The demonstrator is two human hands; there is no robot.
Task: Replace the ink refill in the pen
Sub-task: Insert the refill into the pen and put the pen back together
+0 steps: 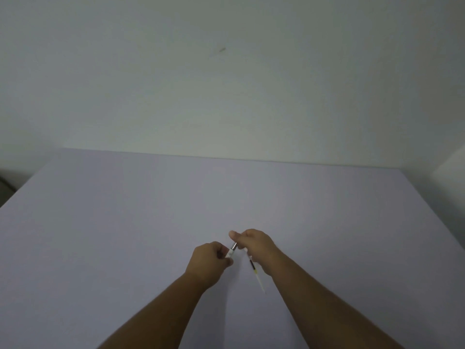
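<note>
Nearest me, the ink refill (256,272) slants out below my right hand (256,248), pinched under its curled fingers. My left hand (208,260) is closed around the white pen barrel (230,253), whose metal tip (234,246) meets my right thumb, above the lilac table (125,222).

Looking out from head height, facing forward and tilting down over a pale lavender table (125,222), with only this single wide-angle view covering the scene. Taking in the far table edge and a plain wall (226,71) filling the upper half, while both forearms are entering from the bottom edge and the left hand (210,258) and right hand (256,248) are meeting just below centre. Sitting far enough back that the hands are reading small in frame, fine detail between the fingers staying blurred.
</note>
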